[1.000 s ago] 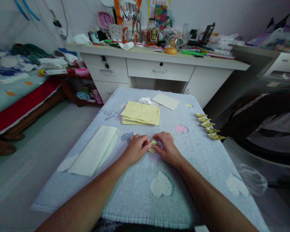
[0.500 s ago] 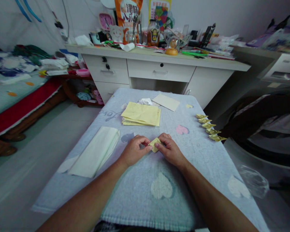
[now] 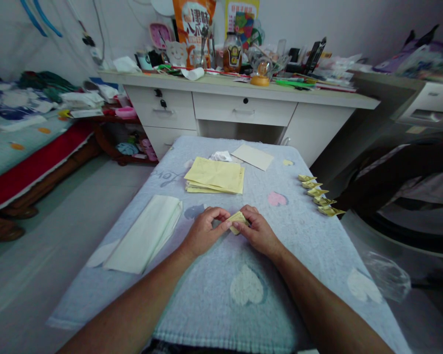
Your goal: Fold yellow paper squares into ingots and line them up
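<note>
A small piece of folded yellow paper (image 3: 238,222) is held between my two hands above the cloth-covered table. My left hand (image 3: 208,227) pinches its left side between thumb and fingers. On the other side, my right hand (image 3: 257,230) grips the paper, thumb in front and fingers behind. Beyond my hands lies a stack of yellow paper sheets (image 3: 216,174). Several folded yellow paper pieces (image 3: 316,192) with pointed ends stand in a row along the table's right edge.
A folded pale cloth or paper (image 3: 147,233) lies at left on the blue tablecloth (image 3: 206,295). Farther back are a crumpled white tissue (image 3: 221,156) and a pale card (image 3: 253,157). A cluttered white desk (image 3: 243,98) stands behind; a washing machine (image 3: 428,113) is at right.
The folded paper has turned slightly in my fingers, and my right thumb has shifted a little lower on it. Both hands keep their hold; the view has moved slightly.
</note>
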The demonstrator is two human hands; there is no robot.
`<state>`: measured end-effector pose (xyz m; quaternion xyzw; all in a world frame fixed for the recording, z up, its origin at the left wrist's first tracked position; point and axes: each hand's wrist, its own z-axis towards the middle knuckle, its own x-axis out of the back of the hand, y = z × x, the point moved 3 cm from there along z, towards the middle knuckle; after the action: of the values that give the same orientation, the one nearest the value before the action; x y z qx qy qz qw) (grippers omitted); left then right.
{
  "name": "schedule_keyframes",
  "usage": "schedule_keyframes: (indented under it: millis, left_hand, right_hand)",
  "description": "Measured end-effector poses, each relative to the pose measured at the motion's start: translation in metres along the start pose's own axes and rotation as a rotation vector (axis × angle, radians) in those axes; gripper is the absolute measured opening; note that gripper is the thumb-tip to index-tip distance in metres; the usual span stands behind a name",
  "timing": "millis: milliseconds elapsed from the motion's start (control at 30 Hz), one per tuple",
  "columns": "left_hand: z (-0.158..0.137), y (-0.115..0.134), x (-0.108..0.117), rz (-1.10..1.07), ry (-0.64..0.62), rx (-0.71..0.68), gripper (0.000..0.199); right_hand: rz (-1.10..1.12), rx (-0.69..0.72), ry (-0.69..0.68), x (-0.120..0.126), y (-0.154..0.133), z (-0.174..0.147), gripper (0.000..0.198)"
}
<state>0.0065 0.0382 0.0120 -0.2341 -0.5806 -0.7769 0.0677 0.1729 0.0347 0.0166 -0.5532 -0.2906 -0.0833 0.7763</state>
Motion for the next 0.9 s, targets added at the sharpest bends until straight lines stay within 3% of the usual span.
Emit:
schedule_keyframes:
  millis: [167, 300, 900]
  left_hand:
    - [-0.0012, -0.0008, -0.0003, -0.136, -0.002, 0.002, 0.015]
    - [-0.0019, -0.0028, 0.0001, -0.114, -0.010, 0.012, 0.006]
    - [-0.0046, -0.0059, 0.0024, -0.018, 0.057, 0.006, 0.006]
  right_hand:
    - [0.053, -0.002, 0.017, -0.0003, 0.0019, -0.0007, 0.032]
    - [0.063, 0.009, 0.004, -0.0008, -0.0002, -0.0011, 0.035]
    - [-0.042, 0.000, -0.012, -0.0035, -0.0002, -0.0039, 0.026]
